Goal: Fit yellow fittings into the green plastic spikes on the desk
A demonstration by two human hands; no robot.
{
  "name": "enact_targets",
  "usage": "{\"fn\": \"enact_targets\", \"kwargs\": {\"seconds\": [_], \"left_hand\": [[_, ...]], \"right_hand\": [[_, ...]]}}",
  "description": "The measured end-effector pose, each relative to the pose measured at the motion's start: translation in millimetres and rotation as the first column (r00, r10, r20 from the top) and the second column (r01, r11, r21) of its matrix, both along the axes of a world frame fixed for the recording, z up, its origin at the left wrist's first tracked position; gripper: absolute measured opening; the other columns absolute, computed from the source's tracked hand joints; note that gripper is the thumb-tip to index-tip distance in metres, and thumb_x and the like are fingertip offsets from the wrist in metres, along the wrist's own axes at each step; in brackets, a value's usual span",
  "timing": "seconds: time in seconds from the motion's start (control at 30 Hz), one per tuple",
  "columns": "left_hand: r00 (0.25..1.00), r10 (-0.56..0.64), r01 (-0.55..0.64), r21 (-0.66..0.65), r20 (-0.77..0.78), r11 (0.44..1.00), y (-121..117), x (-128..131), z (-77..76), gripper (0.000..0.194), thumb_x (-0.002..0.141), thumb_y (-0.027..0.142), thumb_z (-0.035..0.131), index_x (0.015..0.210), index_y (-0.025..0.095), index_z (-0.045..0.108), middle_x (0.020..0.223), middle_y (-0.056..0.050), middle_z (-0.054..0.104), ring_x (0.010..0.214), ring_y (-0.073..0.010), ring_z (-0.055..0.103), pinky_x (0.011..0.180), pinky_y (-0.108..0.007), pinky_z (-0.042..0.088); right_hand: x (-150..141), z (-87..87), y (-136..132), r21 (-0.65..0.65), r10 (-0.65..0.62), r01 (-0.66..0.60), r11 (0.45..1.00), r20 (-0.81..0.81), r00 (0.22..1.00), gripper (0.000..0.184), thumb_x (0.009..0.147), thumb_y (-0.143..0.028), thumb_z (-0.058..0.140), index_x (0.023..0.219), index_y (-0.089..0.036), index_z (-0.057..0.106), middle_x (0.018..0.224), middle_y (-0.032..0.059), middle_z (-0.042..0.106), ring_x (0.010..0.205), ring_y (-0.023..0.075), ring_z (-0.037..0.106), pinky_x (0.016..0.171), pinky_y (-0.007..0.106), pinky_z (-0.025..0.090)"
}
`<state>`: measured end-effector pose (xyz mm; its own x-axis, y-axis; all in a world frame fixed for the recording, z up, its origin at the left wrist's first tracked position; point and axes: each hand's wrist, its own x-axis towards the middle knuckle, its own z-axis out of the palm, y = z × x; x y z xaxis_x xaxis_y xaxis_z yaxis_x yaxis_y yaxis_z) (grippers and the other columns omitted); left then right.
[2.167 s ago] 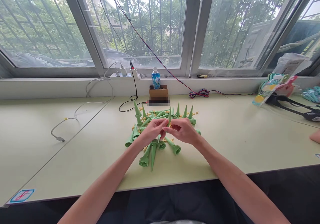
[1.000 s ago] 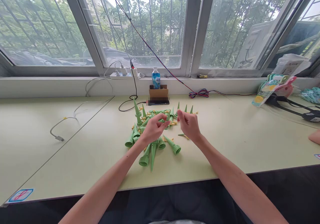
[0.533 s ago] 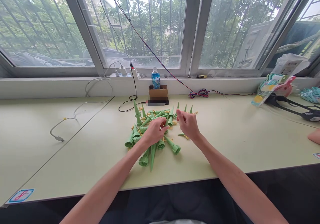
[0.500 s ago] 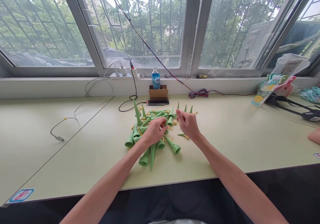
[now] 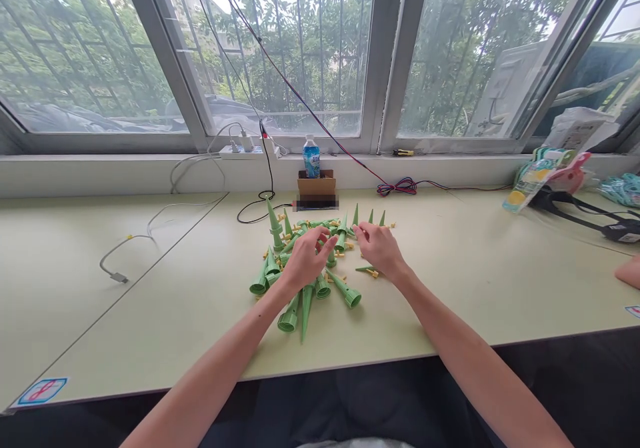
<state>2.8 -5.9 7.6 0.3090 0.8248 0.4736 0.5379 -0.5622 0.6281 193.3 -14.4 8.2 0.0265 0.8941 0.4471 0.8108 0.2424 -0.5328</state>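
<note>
A pile of green plastic watering spikes with yellow valves lies on the pale table. Over the pile is my left hand, its thumb and fingers apart, with an upright green spike just beyond the fingertips. On the pile's right side my right hand has its thumb and fingers drawn together. Something green shows by those fingertips, but I cannot make out what they hold. A few upright spikes stand behind my right hand. A small green piece with a yellow valve lies below it.
A cardboard box and a blue-labelled bottle stand behind the pile. Cables and a white power strip are along the window. At right lie a black strap and packaged items; part of another person's arm shows at the edge.
My right hand has turned from a raised fist to a lower, forward-pointing pinch. My left fingers have spread and shifted slightly left, away from the upright spike.
</note>
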Motion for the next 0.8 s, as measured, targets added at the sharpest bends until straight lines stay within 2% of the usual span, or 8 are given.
{"fn": "enact_targets", "kwargs": {"seconds": [0.23,0.6,0.8], "left_hand": [[0.998,0.056,-0.058,0.031,0.037,0.998,-4.9,1.6,7.9,0.041,0.097,0.052,0.038,0.097,0.017,0.060,0.098,-0.007,0.067,0.072,-0.0159,0.057,0.063,-0.026,0.043],[0.999,0.045,-0.046,0.031,0.015,0.998,-5.3,2.0,7.1,0.042,0.098,0.052,0.036,0.095,0.018,0.061,0.094,-0.005,0.067,0.074,-0.0165,0.057,0.065,-0.027,0.043],[0.999,0.040,-0.040,0.033,0.013,0.999,-5.9,2.3,7.9,0.041,0.098,0.051,0.037,0.095,0.018,0.061,0.092,-0.005,0.067,0.076,-0.0165,0.059,0.065,-0.026,0.044]], "right_hand": [[5.3,-2.1,1.1,-0.164,0.006,0.017,0.986,0.143,0.990,0.015,0.086,-0.022,0.054,0.079,-0.021,0.066,0.075,0.0047,0.067,0.069,0.0165,0.055,0.058,0.026,0.029],[4.3,-1.1,-0.6,-0.298,0.023,0.052,0.953,0.242,0.970,0.015,0.084,-0.019,0.056,0.078,-0.021,0.070,0.086,0.0051,0.069,0.077,0.0166,0.059,0.061,0.026,0.031],[4.2,-0.3,-0.6,-0.276,0.011,0.065,0.959,0.267,0.964,0.018,0.084,-0.017,0.054,0.082,-0.021,0.071,0.091,0.0045,0.070,0.081,0.0172,0.060,0.061,0.025,0.032]]}}
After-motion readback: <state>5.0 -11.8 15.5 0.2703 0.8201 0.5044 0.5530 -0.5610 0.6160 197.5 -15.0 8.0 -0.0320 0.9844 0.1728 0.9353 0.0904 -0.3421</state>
